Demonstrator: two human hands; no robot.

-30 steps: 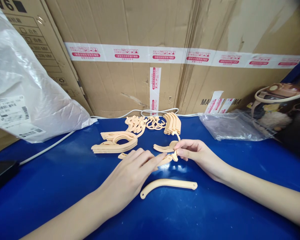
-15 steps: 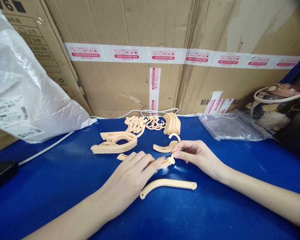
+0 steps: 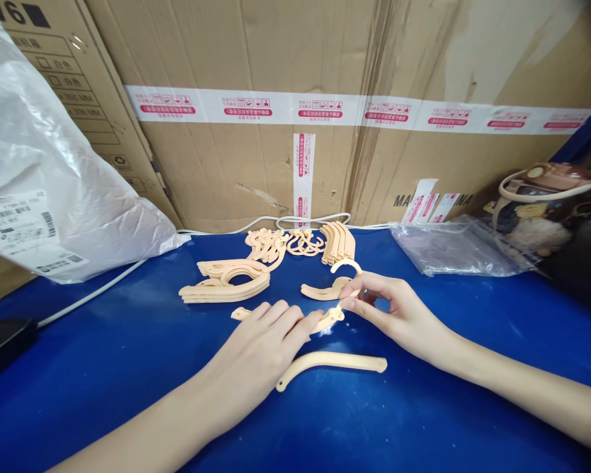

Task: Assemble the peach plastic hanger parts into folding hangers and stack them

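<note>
My left hand [image 3: 270, 338] is closed over a cream plastic hanger arm [image 3: 329, 320], pressing it down on the blue tabletop; the fingers hide its middle. Between the thumb and fingertips of my right hand [image 3: 391, 307] is a cream hanger hook [image 3: 345, 263]. The hook's curved end rises above the fingers, and its lower end meets the right tip of the held arm. Whether the two are joined I cannot tell. A loose curved hanger arm [image 3: 332, 360] lies nearer me, by my left wrist. More curved pieces [image 3: 319, 292] lie just behind my right fingers.
Stacked hanger pieces [image 3: 226, 289] lie at left. Farther back are small connector pieces [image 3: 266, 244], loose hooks [image 3: 305, 243] and a row of arms [image 3: 339, 243]. A clear plastic bag [image 3: 465, 246], a white parcel [image 3: 69, 171] and large cardboard boxes [image 3: 236, 171] border the table.
My right hand has shifted slightly to the right and turned the hook, so its curve stands a little higher and farther right. My left hand stays on the hanger arm.
</note>
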